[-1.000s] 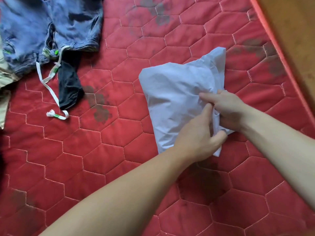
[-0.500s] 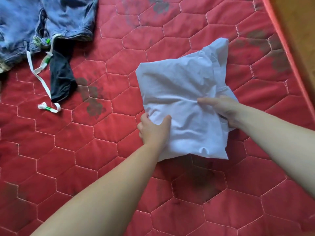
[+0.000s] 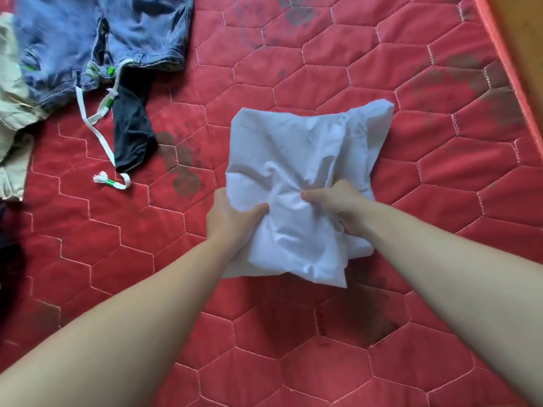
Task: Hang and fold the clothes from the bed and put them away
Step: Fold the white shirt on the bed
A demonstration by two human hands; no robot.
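Now, garment: crumpled, folded white cotton cloth, centre-right of the red hexagon-quilted mattress.
Left hand: grip clenched on the cloth's near-left edge, thumb on top.
Right hand: grip bunching the cloth's middle-right.
Far left: blue denim jeans with a white drawstring; a dark navy garment beside it; beige fabric at the left edge.

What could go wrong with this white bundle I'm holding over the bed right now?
Both the left hand and right hand grip only the near part of the white garment, so its loose far corner could unfold. Lowered, it may touch the dark stains on the red mattress.
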